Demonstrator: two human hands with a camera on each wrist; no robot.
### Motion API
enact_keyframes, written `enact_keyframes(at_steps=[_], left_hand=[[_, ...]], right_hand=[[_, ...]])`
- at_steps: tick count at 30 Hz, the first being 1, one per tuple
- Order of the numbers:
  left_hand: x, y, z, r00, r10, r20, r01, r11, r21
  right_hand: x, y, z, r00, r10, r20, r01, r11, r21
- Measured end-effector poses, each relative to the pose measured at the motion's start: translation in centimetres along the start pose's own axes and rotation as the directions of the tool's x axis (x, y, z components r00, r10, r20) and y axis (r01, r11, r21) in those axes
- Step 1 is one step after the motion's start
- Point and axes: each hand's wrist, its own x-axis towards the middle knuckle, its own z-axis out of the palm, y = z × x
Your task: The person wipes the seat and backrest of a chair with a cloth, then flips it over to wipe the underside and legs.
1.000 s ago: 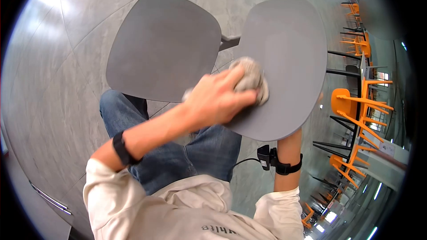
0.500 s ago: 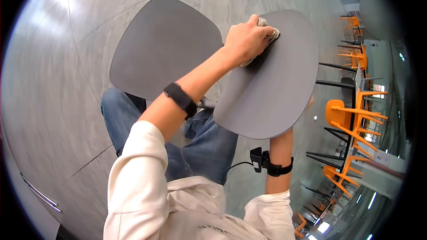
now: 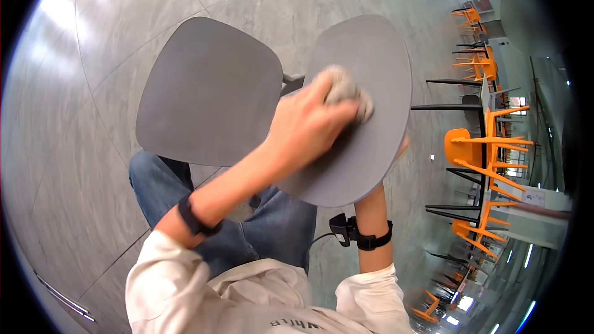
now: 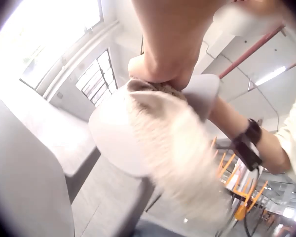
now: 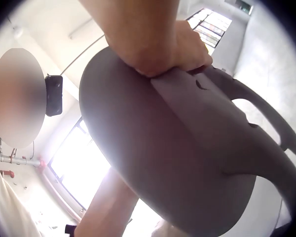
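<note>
Presently: one beige cloth [image 3: 340, 88], bunched, against the face of a tilted gray panel [image 3: 374, 142], pinched by the left hand [image 3: 306, 120]; one right hand [image 5: 175, 52], curled over the bracket [image 5: 204, 108] behind that panel; one flatter panel [image 3: 209, 93], alongside; several orange chairs [image 3: 461, 147], well apart.

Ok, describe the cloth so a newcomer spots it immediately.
In the head view, find the two grey chair panels beyond the person's jeans. The left grip holds the cloth against the panel further right. Unlike the smooth panels, it is beige, crumpled and fuzzy.
</note>
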Motion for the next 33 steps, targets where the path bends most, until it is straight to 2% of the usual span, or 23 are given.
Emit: enact_keyframes(at_steps=[2,3,4,8,11,12,14,15,16,21,22,23,24,25,26,29,31,33], left_hand=[[3.5,-1.9,2.7,0.995,-0.076,-0.072,0.080,0.995,0.057],[5.3,-3.1,4.0,0.990,-0.110,-0.093,0.118,0.990,0.080],[6.3,-4.0,4.9,0.982,-0.148,-0.114,0.159,0.982,0.100],[5.7,-4.3,4.3,0.990,-0.137,-0.024,0.139,0.978,0.156],[1.1,-0.8,1.1,0.991,-0.112,0.071,0.105,0.989,0.100],[-1.2,0.8,-0.2,0.992,-0.095,0.086,0.089,0.993,0.071],[-5.6,3.1,-2.3,0.997,-0.072,0.040,0.072,0.997,-0.006],[-7.3,4.1,-3.1,0.994,-0.097,0.057,0.095,0.995,0.027],[-8.2,4.9,-3.6,0.990,-0.122,0.070,0.118,0.991,0.057],[-3.6,4.1,-1.9,0.996,-0.061,0.065,0.058,0.997,0.046],[-1.8,3.3,-0.5,0.999,-0.038,0.017,0.037,0.997,0.064],[0.4,2.2,1.0,0.999,-0.012,-0.031,0.014,0.997,0.082],[2.5,1.1,2.2,0.999,-0.044,-0.030,0.047,0.992,0.117],[4.5,-0.4,3.5,0.995,-0.087,-0.045,0.093,0.985,0.143],[6.1,-2.1,4.7,0.990,-0.098,-0.100,0.109,0.987,0.114],[6.2,-6.5,6.9,0.937,-0.347,-0.046,0.349,0.913,0.211],[3.1,-9.4,8.0,0.858,-0.514,0.009,0.497,0.834,0.240],[-1.2,-10.9,8.0,0.752,-0.651,0.103,0.621,0.752,0.219]], right_hand=[[0.4,-1.1,0.2,0.989,0.149,0.005,-0.147,0.962,0.229],[0.5,0.4,-0.5,1.000,-0.016,-0.004,0.016,0.999,-0.031],[0.5,1.4,-1.0,0.984,-0.176,0.030,0.177,0.941,-0.287],[0.5,1.2,-0.6,0.990,-0.140,0.011,0.140,0.973,-0.186],[0.7,2.2,-1.0,0.995,-0.097,0.011,0.097,0.986,-0.137],[0.6,1.7,-0.9,0.994,-0.111,0.016,0.113,0.979,-0.171],[0.3,0.5,-0.5,0.991,-0.134,0.026,0.136,0.963,-0.235],[0.3,0.7,-0.7,0.997,-0.072,0.025,0.076,0.977,-0.201],[0.3,0.8,-0.7,0.996,-0.088,0.014,0.089,0.974,-0.208],[0.7,0.6,-0.9,0.994,-0.111,-0.024,0.102,0.966,-0.239],[0.6,0.4,-0.6,0.998,0.003,-0.069,-0.007,0.998,-0.056],[0.7,0.0,-0.2,0.989,0.119,-0.092,-0.106,0.985,0.135],[0.9,-0.2,0.0,0.968,0.232,-0.092,-0.191,0.928,0.321],[0.8,0.4,-0.2,0.991,0.090,-0.100,-0.081,0.993,0.088],[0.8,0.7,-0.4,0.995,0.007,-0.096,-0.014,0.997,-0.078],[0.8,0.5,-0.6,0.989,-0.143,-0.029,0.129,0.949,-0.287],[1.0,0.6,-0.7,0.965,-0.260,0.042,0.255,0.884,-0.392],[1.2,0.7,-0.8,0.966,-0.257,0.033,0.248,0.880,-0.406]])
